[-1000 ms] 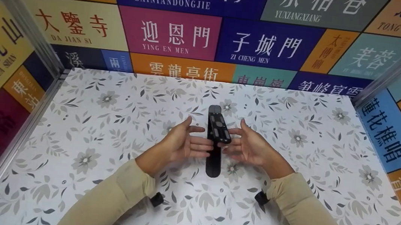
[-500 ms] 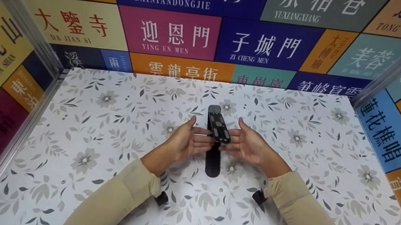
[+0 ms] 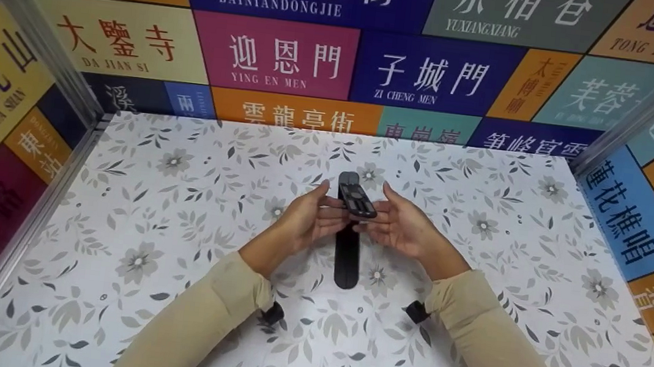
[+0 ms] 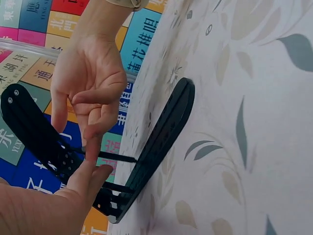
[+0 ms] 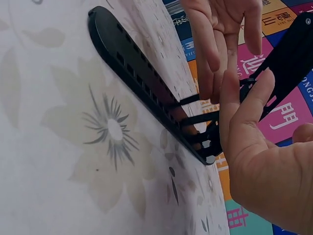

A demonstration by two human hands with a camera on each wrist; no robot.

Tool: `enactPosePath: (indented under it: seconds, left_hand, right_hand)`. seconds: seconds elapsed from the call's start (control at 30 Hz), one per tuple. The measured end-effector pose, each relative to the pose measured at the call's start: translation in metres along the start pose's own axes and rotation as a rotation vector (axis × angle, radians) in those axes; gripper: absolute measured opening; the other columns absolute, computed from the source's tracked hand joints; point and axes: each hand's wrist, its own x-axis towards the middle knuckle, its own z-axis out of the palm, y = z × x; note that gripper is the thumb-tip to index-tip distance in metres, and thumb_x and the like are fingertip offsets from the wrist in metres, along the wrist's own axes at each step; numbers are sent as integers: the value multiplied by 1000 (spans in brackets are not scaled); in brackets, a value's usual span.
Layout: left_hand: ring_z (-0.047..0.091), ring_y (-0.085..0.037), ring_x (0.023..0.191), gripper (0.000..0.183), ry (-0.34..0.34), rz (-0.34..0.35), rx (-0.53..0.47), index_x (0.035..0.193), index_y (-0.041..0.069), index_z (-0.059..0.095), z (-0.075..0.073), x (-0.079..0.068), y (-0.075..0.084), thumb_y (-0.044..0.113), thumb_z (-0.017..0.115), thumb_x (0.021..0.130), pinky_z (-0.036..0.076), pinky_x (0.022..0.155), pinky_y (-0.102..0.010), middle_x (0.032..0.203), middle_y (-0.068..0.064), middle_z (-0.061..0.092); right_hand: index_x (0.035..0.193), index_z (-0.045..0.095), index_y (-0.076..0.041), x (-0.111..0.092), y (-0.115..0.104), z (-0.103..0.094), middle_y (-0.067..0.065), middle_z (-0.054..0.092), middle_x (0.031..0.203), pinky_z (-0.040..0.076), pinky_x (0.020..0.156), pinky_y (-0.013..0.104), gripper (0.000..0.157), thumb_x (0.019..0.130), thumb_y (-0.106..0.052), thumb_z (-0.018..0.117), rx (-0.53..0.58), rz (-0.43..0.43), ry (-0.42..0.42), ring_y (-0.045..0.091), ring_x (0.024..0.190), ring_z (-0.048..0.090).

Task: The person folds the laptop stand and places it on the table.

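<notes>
A black hinged folding stand [image 3: 347,260] stands on the table with its long base flat and its slotted upper arm [image 3: 357,200] raised from the far hinge. Thin struts [image 5: 201,118] span the gap between base and arm in the right wrist view. My left hand [image 3: 305,221] is at the left side of the raised arm, fingers reaching under it and thumb up, apart from it. From the right side, my right hand [image 3: 409,228] mirrors this pose. Both sets of fingertips lie at the struts and the arm's underside; exact contact is partly hidden.
A white tabletop [image 3: 134,309] with a grey floral print lies beneath the stand. Colourful lettered panels [image 3: 280,55] wall off the back and both sides, with metal posts [image 3: 651,91] at the corners. Black wrist devices [image 3: 417,311] sit below the sleeve cuffs.
The stand's upper arm has tilted up further, looking shorter from above. Both hands have moved slightly away from me and closer together under it. The base has stayed in place.
</notes>
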Motion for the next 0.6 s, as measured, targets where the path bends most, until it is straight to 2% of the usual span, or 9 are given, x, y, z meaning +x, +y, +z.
enactPosePath:
  seconds: [0.17,0.3,0.4,0.6]
  left_hand:
    - [65,-32,124,56,26,34,7,134,-10,54,4,7,2,39,51,107,52,108,-40,134,-27,64]
    - [72,-21,104,40,37,74,34,128,-8,62,6,13,0,23,61,103,57,99,-32,114,-16,74]
    - [72,-15,92,31,44,104,51,124,-8,65,7,14,-1,11,64,99,60,89,-27,100,-9,75]
    - [72,-13,88,32,45,123,70,124,-14,62,7,14,-2,0,63,96,61,82,-22,99,-11,74]
  right_hand:
    - [131,54,-1,4,-3,7,9,75,103,57,72,23,55,105,-50,50,-1,-21,64,22,94,73]
    - [133,60,1,6,-3,11,7,79,99,60,76,24,42,104,-30,59,21,-67,77,19,91,75]
    - [131,58,5,8,-3,12,5,79,94,62,74,25,34,104,-15,59,46,-110,66,15,83,76]
    - [133,50,12,10,-3,13,7,78,91,62,68,23,34,103,-4,55,65,-123,42,14,78,76]
